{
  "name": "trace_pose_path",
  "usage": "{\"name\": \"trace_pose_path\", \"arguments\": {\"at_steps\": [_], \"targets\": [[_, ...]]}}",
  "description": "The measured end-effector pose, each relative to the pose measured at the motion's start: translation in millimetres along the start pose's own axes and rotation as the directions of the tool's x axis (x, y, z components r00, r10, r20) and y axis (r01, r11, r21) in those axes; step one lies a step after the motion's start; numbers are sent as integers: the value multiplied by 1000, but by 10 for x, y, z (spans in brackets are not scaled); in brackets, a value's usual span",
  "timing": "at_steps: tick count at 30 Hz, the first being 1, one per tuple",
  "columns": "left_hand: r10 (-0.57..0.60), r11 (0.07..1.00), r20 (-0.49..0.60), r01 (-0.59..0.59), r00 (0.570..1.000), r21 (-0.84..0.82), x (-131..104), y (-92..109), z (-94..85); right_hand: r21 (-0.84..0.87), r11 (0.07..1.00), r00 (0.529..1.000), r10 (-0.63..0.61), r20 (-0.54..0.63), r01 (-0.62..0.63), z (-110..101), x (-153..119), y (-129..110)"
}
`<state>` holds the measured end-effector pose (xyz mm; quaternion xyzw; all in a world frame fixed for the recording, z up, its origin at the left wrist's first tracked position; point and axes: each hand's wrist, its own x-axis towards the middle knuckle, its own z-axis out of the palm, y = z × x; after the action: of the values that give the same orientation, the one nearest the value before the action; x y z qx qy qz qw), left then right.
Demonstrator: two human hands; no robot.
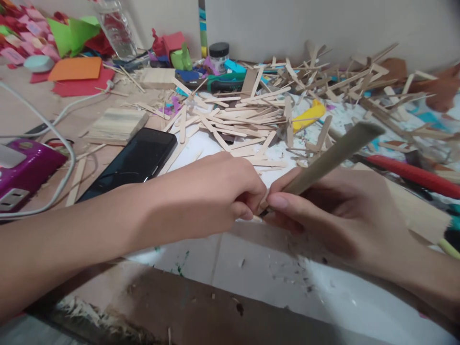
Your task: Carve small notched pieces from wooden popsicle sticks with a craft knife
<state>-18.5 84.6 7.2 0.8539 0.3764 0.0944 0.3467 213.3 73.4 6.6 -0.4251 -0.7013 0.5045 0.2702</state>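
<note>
My right hand (pixel 345 215) is closed around a long olive-brown stick (pixel 330 158), thumb and fingers pinching its lower part. The stick slants up to the right, and its far end looks flat and cut off. My left hand (pixel 230 191) is curled into a tight pinch right against the right fingertips, at the stick's lower end. A small pale wooden tip (pixel 257 218) shows under the left fingers; the rest of what they grip is hidden. Just beyond both hands lies a loose pile of craft sticks (pixel 244 117). A black phone (pixel 134 160) rests beyond my left forearm.
A purple power strip (pixel 32 172) with white cable sits at left, near a wooden block (pixel 117 125). Green-handled pliers (pixel 226 82) and a jar (pixel 219 55) stand behind the sticks. A red handle (pixel 413 175) lies at right. White paper (pixel 223 258) covers the near table.
</note>
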Motion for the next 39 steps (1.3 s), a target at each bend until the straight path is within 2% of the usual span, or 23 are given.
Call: {"name": "trace_pose_path", "arguments": {"at_steps": [2, 6, 10, 12, 15, 28, 31, 34, 36, 39], "targets": [[-1, 1000, 7, 1, 1000, 1, -12, -17, 4, -2, 1000, 1000, 19, -5, -19, 8, -3, 2], [18, 1000, -14, -18, 1000, 12, -9, -57, 30, 84, 987, 990, 132, 48, -136, -22, 28, 23], [25, 999, -16, -24, 1000, 29, 13, -42, 38, 175, 939, 953, 280, 116, -297, -62, 65, 37], [21, 999, -18, -20, 1000, 37, 21, -25, 30, 191, 915, 935, 343, 94, -355, -57, 72, 40], [10, 999, -4, -10, 1000, 42, 25, -11, 17, 194, 905, 924, 383, 17, -378, -23, 68, 38], [-2, 999, 0, 2, 1000, 51, 12, 39, -14, 211, 916, 927, 366, -85, -342, 27, 43, 54], [10, 1000, -12, -10, 1000, 27, 3, 23, -8, 290, 898, 932, 359, -53, -330, 40, 41, 77], [10, 1000, -13, -10, 1000, 21, 0, 5, -1, 387, 883, 952, 304, -43, -264, 57, 26, 78], [10, 1000, -10, -9, 1000, 26, 2, -4, -1, 352, 911, 967, 249, -55, -214, 56, 15, 55], [22, 999, -2, -22, 1000, 31, 8, -15, -4, 176, 973, 985, 159, -58, -147, 33, 0, -1]]}}
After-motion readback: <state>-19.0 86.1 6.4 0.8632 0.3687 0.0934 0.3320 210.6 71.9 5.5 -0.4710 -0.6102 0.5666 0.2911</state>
